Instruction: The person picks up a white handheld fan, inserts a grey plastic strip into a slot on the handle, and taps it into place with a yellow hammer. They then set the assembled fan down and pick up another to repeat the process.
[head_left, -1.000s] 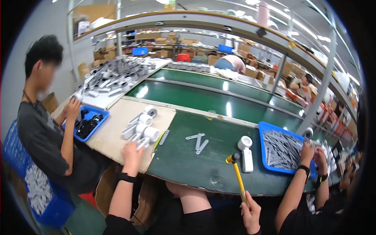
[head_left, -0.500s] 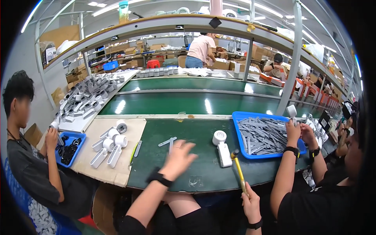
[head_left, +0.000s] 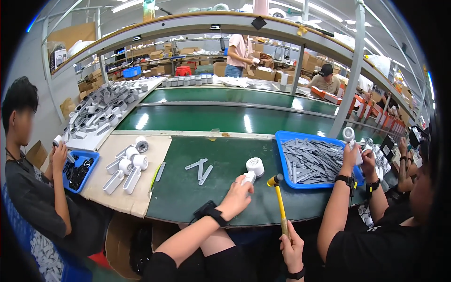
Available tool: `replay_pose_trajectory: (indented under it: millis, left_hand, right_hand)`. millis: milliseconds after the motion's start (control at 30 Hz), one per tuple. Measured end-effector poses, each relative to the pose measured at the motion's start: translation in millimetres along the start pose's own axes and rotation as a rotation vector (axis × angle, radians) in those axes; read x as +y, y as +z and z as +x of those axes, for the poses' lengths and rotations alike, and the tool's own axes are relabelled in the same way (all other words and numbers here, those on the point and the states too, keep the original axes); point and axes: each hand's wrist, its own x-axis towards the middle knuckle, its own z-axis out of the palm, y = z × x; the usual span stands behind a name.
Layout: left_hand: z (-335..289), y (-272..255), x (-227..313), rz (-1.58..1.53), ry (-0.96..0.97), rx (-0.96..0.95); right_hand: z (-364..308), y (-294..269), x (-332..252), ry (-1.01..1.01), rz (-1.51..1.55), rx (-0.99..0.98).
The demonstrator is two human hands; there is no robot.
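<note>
My left hand (head_left: 237, 201) is closed round the handle of a white handheld fan (head_left: 254, 165) lying on the green bench top, its round perforated head away from me. My fingers cover most of that handle. In my right hand (head_left: 292, 246) is a hammer (head_left: 281, 207) with a yellow shaft and dark striking head. The hammer head is raised just right of the fan. Three loose grey plastic strips (head_left: 202, 168) lie left of my left hand.
At right stands a blue tray (head_left: 278, 152) full of grey strips, where a person (head_left: 376, 235) handles another white fan. Several white fans (head_left: 133, 180) lie on cardboard at left. A second person (head_left: 37, 188) sits beside a blue tray of black parts. Beyond runs a green conveyor (head_left: 188, 120).
My left hand has moved right, from above the grey strips to the fan's handle. Another strip shows where the hand was. The fan has turned slightly; the hammer remains in my right hand.
</note>
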Motion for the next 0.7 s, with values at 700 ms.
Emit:
replay_pose_trajectory:
  millis: [700]
  left_hand:
    - [-100, -97, -18, 0.074, -0.305, 0.364]
  right_hand:
    - [19, 49, -84, -0.448, -0.394, -0.527]
